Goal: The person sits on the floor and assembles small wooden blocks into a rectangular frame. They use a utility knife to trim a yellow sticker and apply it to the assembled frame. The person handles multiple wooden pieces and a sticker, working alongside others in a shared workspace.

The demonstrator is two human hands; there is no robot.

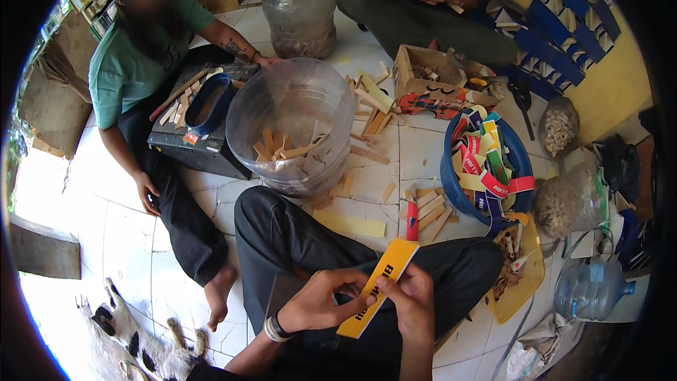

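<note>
Both hands clamped on a yellow card strip [377,288] held slantwise over the lap at near centre: left hand [326,303] pinching its lower middle, right hand [412,300] gripping its right edge. Just beyond the knees on the tiled floor [127,233], scattered wooden sticks [429,212] and a red strip [412,220], with a blue basin [520,162] of coloured strips to the right. Farther off at centre, a clear plastic jug [296,127] holding more wooden sticks.
</note>
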